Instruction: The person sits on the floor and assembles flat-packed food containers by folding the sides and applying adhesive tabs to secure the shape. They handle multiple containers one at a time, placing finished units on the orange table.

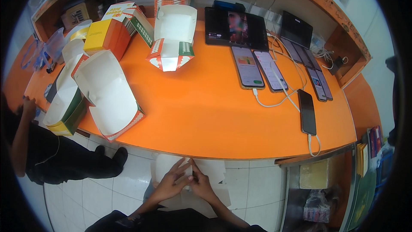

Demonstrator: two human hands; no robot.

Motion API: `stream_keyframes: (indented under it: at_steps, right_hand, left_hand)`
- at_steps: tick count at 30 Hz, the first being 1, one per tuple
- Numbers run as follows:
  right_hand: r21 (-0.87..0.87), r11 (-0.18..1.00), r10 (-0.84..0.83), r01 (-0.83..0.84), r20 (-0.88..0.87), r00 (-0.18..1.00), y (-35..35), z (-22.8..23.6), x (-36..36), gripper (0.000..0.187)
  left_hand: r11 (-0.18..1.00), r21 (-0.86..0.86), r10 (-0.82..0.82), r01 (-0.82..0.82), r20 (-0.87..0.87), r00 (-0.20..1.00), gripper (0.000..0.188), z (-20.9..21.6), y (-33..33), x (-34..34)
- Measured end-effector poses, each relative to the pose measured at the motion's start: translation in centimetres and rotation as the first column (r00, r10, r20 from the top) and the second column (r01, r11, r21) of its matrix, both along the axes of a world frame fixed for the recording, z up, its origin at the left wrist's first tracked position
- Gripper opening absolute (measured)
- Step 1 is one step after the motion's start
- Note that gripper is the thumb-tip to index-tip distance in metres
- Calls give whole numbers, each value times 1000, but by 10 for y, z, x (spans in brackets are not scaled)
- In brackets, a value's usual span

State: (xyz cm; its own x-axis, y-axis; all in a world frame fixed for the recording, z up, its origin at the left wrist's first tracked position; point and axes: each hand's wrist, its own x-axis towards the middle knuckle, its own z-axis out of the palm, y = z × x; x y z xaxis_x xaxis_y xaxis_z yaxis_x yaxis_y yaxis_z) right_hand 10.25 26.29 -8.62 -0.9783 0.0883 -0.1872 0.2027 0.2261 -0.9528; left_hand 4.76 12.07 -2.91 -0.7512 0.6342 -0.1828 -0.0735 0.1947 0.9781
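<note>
Left hand (174, 181) and right hand (202, 185) both grasp a white cardboard carton (165, 166), fingertips meeting at its right side; carton is over the lap, by the orange tabletop (206, 120)'s near edge. Table left: white-lined, red-and-green open cardboard box (103, 81). Table right: dark-screened phone (307, 111), white cable (319, 147) plugged in.

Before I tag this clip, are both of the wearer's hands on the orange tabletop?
No, the left hand and right hand are both on white paperboard, short of the front edge of the orange tabletop.
</note>
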Motion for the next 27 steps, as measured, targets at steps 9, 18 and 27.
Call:
stream_keyframes:
  at_steps: [9,18,27]
  right_hand:
    - [-23,946,-321,322,47,946,51,-6,8,54]
    - [23,1000,7,-12,175,985,52,24,36,57]
    - [-618,713,-215,331,257,942,9,27,44,45]
  left_hand:
    - [980,2,181,-200,-438,881,33,25,-26,-13]
    - [897,59,432,-438,89,897,47,-48,-15,-8]
    - [754,150,609,-639,204,767,49,-58,-20,-11]
